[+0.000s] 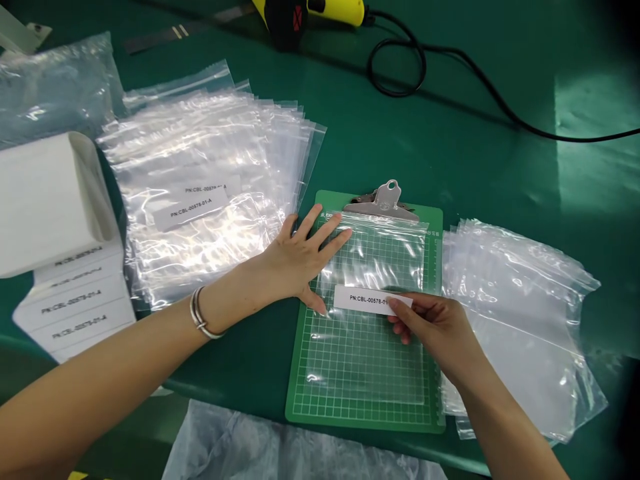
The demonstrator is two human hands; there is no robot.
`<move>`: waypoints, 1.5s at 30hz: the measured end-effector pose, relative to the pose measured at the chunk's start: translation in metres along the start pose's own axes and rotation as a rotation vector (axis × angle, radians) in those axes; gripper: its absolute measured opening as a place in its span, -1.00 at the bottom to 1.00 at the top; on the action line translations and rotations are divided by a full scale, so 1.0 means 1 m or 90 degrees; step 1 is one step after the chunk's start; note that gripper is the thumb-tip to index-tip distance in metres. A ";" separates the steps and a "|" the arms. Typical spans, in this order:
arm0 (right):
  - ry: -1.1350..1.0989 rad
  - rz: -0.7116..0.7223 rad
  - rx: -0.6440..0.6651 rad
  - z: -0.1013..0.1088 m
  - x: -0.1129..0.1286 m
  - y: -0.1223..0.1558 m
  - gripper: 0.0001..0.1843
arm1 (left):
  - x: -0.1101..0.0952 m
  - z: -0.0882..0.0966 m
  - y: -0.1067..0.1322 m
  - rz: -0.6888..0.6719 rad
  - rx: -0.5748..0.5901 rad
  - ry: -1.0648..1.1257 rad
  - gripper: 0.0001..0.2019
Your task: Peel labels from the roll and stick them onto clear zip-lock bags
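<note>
White label (367, 300), printed with a part number beginning "PN:CBL-00578", lies level across the middle of a clear zip bag (365, 360). The bag rests on a green grid clipboard (434, 280), with its zip edge just below the metal clip (383, 203).

Left hand (300, 260): spread flat, palm down, with the fingers fanned. The fingertips press on the upper-left part of the bag, beside the label. A metal bangle (200, 313) sits on the wrist.

Right hand (435, 327): pinching the right end of the label, with the thumb on top and the other fingers curled under. The fingers hide the last characters of the print.

A fanned stack of clear bags (210, 153) lies left of the clipboard, and its top bags carry matching labels. A second stack of clear bags (525, 320) lies touching the clipboard's right edge. Further left, white boxes (73, 307) with printed labels stand under a white block (50, 200). A yellow-and-black power tool (300, 13) and its black cable (400, 67) lie at the far side of the green table mat (510, 167).
</note>
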State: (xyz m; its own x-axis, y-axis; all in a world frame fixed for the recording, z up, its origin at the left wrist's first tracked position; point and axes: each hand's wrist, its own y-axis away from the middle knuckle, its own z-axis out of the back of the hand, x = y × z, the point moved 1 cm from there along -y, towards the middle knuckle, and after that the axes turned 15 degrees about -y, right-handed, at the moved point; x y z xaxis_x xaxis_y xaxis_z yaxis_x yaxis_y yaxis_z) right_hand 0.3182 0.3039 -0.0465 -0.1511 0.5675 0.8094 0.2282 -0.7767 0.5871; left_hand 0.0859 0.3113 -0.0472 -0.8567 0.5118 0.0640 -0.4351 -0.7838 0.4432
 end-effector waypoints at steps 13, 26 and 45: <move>-0.004 0.008 -0.027 0.001 -0.002 0.000 -0.68 | -0.001 0.001 -0.002 0.002 0.026 -0.004 0.28; -0.003 0.012 -0.036 0.001 -0.002 0.000 -0.69 | -0.001 0.005 0.000 0.001 0.020 0.019 0.25; 0.035 0.017 -0.051 -0.005 -0.002 0.003 -0.65 | -0.001 0.003 0.000 0.005 0.001 -0.018 0.25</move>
State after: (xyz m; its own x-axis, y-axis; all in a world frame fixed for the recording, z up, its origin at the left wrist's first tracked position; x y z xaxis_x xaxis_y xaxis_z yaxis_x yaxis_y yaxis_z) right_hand 0.3147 0.2992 -0.0468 -0.1991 0.5326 0.8226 0.1558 -0.8116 0.5631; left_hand 0.0873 0.3118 -0.0440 -0.8520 0.5152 0.0926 -0.4281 -0.7875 0.4433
